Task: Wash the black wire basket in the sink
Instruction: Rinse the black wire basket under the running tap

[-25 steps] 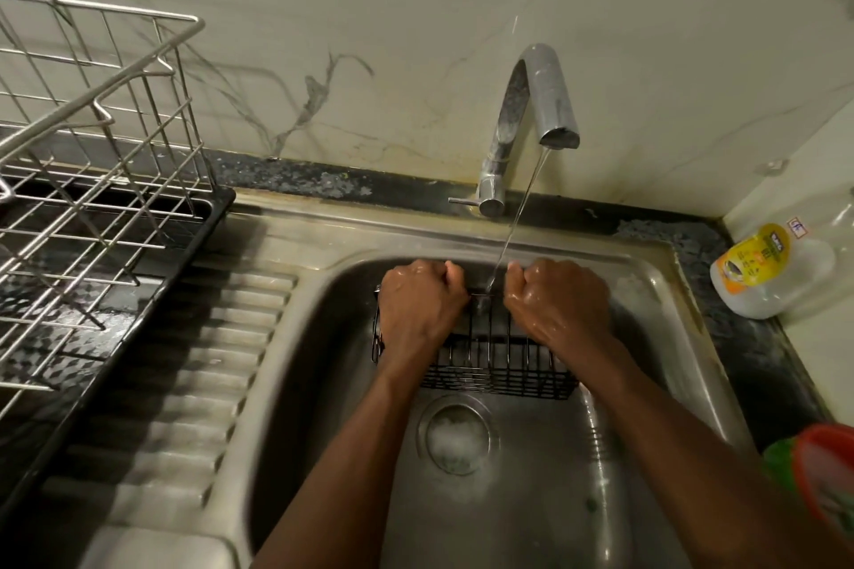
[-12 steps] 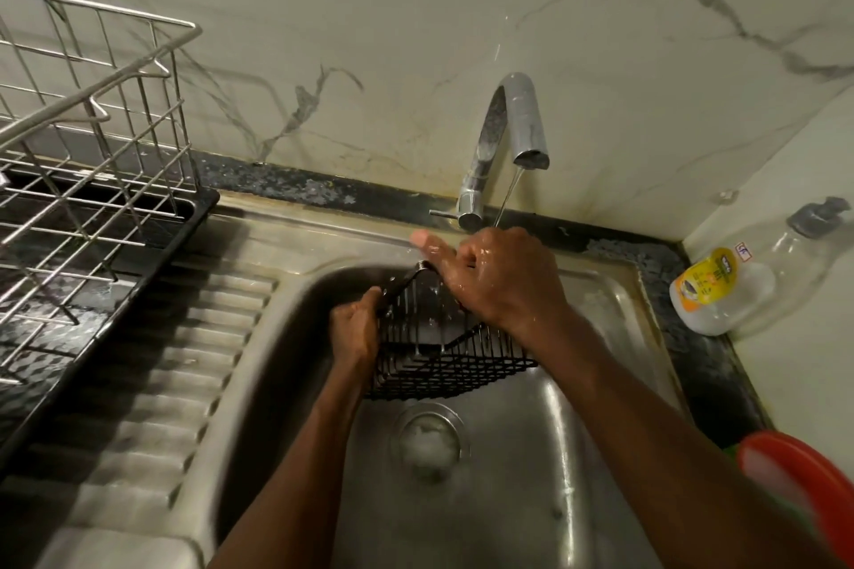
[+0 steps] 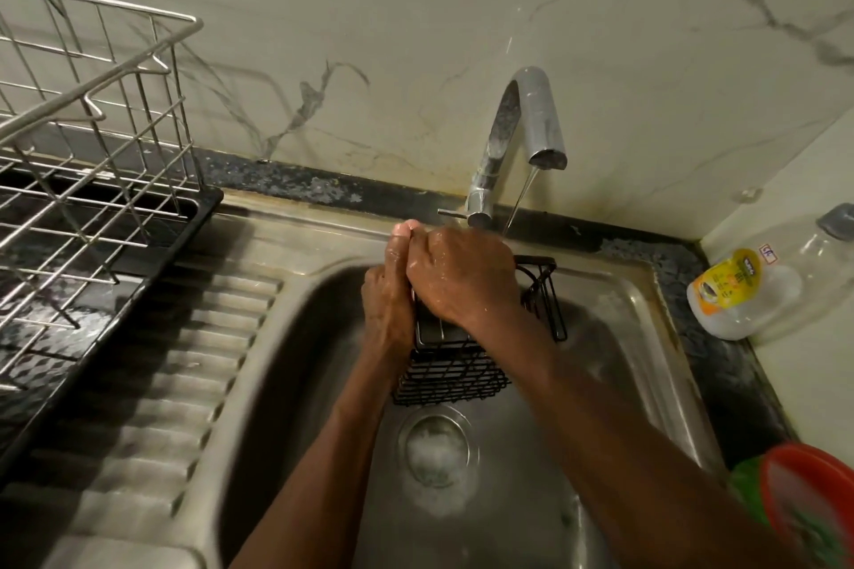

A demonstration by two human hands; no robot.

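Hands pressed together, wet: left hand (image 3: 387, 307) grips basket (image 3: 452, 377) at its left side, right hand (image 3: 463, 278) clamped over its top, above sink (image 3: 640, 291) drain (image 3: 436, 448); tap (image 3: 531, 120) running.

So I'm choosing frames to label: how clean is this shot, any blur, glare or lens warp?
Head view: motion blur smears the drainboard ridges and both forearms; the left hand, right hand and black wire basket are softer but readable; mild glare on the faucet and sink wall; wide-angle warp bows the dish rack; light is dim and warm.
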